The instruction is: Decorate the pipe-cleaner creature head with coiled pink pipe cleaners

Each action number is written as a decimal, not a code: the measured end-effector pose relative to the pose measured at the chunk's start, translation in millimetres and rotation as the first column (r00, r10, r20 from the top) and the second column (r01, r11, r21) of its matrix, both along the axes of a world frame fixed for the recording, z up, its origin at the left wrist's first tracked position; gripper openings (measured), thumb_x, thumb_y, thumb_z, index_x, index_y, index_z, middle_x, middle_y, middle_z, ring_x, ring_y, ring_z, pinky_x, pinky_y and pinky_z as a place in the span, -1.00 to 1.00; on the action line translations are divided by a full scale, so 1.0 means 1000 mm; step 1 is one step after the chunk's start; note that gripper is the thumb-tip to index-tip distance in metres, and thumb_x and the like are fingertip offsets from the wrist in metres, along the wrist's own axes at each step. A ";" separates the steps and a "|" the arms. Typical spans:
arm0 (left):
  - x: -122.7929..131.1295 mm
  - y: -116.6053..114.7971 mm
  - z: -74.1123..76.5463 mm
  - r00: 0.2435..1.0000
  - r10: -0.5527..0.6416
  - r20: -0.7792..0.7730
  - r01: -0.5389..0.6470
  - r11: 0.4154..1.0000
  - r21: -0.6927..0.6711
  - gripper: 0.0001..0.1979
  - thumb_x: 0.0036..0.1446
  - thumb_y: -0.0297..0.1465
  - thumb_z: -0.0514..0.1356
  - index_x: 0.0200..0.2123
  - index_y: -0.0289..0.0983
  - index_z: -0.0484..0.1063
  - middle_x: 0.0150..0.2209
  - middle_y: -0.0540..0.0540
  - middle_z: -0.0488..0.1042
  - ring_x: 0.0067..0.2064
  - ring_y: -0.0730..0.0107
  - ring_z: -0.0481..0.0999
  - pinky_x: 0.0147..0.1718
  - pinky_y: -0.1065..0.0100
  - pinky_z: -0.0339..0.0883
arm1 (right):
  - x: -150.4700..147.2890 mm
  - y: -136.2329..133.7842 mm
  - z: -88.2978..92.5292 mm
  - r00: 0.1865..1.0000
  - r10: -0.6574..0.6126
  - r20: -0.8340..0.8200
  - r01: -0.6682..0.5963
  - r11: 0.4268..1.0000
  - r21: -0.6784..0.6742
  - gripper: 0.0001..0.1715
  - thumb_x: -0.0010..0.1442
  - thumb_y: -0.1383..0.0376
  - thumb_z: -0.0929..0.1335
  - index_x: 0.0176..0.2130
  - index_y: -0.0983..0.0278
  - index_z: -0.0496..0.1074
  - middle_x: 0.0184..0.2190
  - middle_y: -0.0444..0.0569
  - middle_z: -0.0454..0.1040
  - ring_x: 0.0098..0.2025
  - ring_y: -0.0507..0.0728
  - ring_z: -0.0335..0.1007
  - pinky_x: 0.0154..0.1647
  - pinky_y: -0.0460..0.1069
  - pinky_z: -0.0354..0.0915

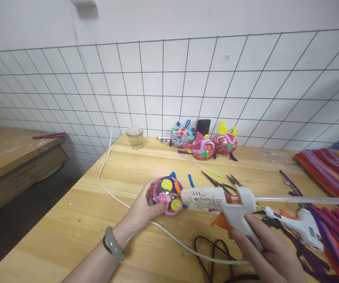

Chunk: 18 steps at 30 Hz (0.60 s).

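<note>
My left hand (145,204) is closed around a round craft ball (169,194), which has yellow and pink discs, an orange strip and blue and pink fuzzy edging. A white hot glue gun (207,197) is gripped by its handle in my right hand (263,243), fingers close to the orange trigger (221,221). The gun's nozzle points left and meets the ball's right side; whether it touches, I cannot tell. From the gun's back a long clear glue stick (301,200) sticks out to the right.
Finished-looking decorated balls (204,147) stand by the wall near a phone (203,126) and a lidded glass (134,138). Pliers and scissors (216,181) lie behind the gun. A second glue gun (299,226) and pipe cleaners (334,224) lie right. A white cord (169,234) crosses the table.
</note>
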State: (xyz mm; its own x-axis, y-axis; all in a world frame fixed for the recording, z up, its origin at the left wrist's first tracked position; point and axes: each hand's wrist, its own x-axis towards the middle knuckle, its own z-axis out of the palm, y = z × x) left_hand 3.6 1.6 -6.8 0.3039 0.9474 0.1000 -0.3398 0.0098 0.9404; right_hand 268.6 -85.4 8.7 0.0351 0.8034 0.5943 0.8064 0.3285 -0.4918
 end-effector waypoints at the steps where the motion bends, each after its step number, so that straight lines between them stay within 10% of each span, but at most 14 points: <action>1: 0.000 0.000 0.000 1.000 0.008 0.002 -0.008 1.000 -0.003 -0.30 -0.23 -0.23 0.41 0.02 -0.22 0.31 0.05 -0.25 0.42 0.05 0.03 0.40 -0.06 0.25 0.32 | 0.002 0.000 -0.001 0.999 0.031 0.026 -0.031 1.000 -0.007 -0.62 0.15 0.02 0.32 -0.28 0.30 0.43 -0.57 -0.03 0.51 -0.59 0.08 0.42 -0.58 -0.12 0.35; 18: 0.000 0.000 -0.003 1.000 0.001 0.011 0.000 1.000 -0.008 -0.31 -0.24 -0.21 0.41 0.01 -0.20 0.30 0.04 -0.21 0.43 0.03 0.13 0.42 -0.09 0.31 0.32 | 0.005 0.001 -0.002 0.997 0.048 0.064 -0.044 0.997 -0.060 -0.68 0.16 0.08 0.32 -0.27 0.29 0.40 -0.51 0.01 0.52 -0.54 0.11 0.44 -0.55 -0.10 0.34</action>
